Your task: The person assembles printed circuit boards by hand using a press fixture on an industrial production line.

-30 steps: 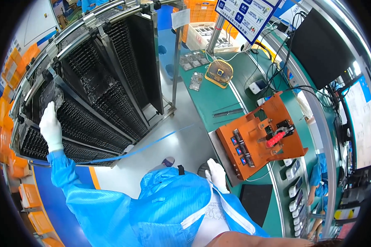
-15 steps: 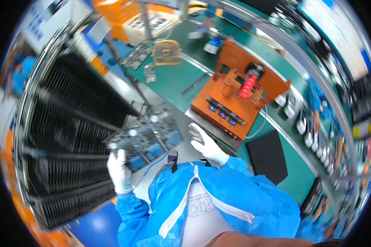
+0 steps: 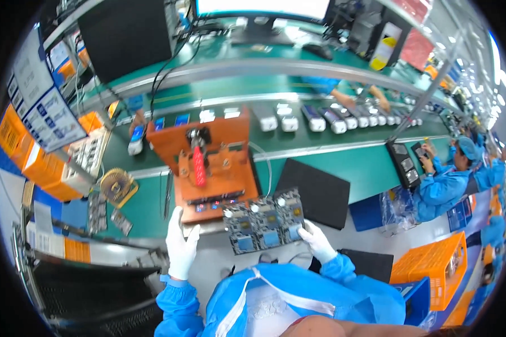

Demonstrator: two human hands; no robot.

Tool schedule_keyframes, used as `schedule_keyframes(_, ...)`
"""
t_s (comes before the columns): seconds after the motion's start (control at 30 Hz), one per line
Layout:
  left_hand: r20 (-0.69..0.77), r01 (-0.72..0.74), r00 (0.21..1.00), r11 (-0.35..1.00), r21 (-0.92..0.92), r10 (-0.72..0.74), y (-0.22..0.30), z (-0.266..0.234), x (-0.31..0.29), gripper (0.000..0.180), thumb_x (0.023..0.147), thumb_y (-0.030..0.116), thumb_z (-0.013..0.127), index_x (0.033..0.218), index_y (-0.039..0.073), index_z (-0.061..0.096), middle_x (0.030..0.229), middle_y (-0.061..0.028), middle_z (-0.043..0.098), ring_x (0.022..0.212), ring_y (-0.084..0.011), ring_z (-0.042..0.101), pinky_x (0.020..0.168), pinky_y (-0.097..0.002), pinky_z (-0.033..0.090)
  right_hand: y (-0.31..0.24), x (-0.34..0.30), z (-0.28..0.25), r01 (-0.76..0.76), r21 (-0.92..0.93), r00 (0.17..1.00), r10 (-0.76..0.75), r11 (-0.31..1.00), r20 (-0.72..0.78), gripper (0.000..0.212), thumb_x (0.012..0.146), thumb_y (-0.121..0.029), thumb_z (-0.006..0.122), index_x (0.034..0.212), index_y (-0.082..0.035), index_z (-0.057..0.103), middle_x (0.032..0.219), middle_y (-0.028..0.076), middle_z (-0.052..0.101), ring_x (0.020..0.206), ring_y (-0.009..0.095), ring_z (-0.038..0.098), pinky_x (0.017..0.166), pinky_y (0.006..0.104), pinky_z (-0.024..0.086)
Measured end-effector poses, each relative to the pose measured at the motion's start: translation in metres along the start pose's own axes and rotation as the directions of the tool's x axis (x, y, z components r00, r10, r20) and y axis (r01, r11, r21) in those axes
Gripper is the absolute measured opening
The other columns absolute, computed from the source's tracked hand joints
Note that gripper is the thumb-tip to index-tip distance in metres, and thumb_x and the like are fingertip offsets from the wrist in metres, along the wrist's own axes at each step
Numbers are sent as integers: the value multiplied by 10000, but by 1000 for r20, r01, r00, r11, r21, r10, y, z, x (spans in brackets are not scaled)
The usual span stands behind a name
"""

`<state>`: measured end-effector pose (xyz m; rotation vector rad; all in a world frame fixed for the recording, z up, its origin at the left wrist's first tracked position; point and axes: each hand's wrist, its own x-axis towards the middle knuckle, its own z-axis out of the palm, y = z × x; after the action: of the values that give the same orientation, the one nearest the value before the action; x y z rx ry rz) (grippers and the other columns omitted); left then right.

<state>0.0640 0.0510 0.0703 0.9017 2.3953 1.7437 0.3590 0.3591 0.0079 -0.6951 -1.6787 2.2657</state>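
My right hand [image 3: 318, 242], white-gloved, grips the right edge of a circuit board panel [image 3: 257, 220]. The panel has three similar sections with pale blue rectangles and is held up in front of me. My left hand [image 3: 181, 245], also gloved, is off the panel's left side with thumb and fingers apart and nothing in it. Just beyond the hands stands an orange test fixture [image 3: 212, 194] with a red-handled clamp [image 3: 199, 166] and small lit displays. The panel overlaps the fixture's near right corner.
A black flat pad [image 3: 315, 194] lies right of the fixture. Black slotted racks [image 3: 90, 286] stand low at left. Loose boards [image 3: 97, 212] and a round yellow-framed part [image 3: 118, 187] lie on the green bench. Handheld devices line the far side. An orange crate [image 3: 430, 269] and a co-worker [image 3: 452, 180] are at right.
My view has swung right, away from the racks. The circuit board panel has passed from my left hand to my right and now hangs before the fixture; my left hand has let go.
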Motion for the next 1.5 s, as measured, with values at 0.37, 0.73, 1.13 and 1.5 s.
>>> schedule_keyframes(0.37,190,-628,770,671,394,609,42,44,136,612,849,23,837,1434,54,658,1593,-196,555,1514,-436,496,1178,-494,491,33,-57,-34,288,152,827,-166,946,-537,548,1106,-240,638,1595,-44,488,1375,59,700,1100,146,720,750,296,615)
schedule_keyframes(0.73,-103,-360,927,933,24,360,125,31,212,340,1018,221,756,1328,104,681,777,-100,735,773,-288,769,693,-406,582,39,-60,-42,337,201,803,-169,920,-572,579,1092,-214,661,1614,-62,462,1410,71,677,1104,169,718,763,311,615)
schedule_keyframes(1.13,65,-235,971,967,99,229,34,11,285,478,1051,495,672,1155,36,754,1053,-180,790,993,-310,747,882,-397,560,28,-48,-11,281,145,783,-139,949,-606,594,1099,-290,675,1601,-44,475,1356,31,683,952,77,682,683,206,552)
schedule_keyframes(1.5,322,-78,940,849,522,-111,-59,-85,74,252,968,319,774,1032,76,785,977,-108,766,898,-299,744,801,-430,590,38,-47,-25,207,104,820,-114,973,-561,433,1179,-322,521,1497,-33,571,1337,34,695,1094,79,665,812,194,506)
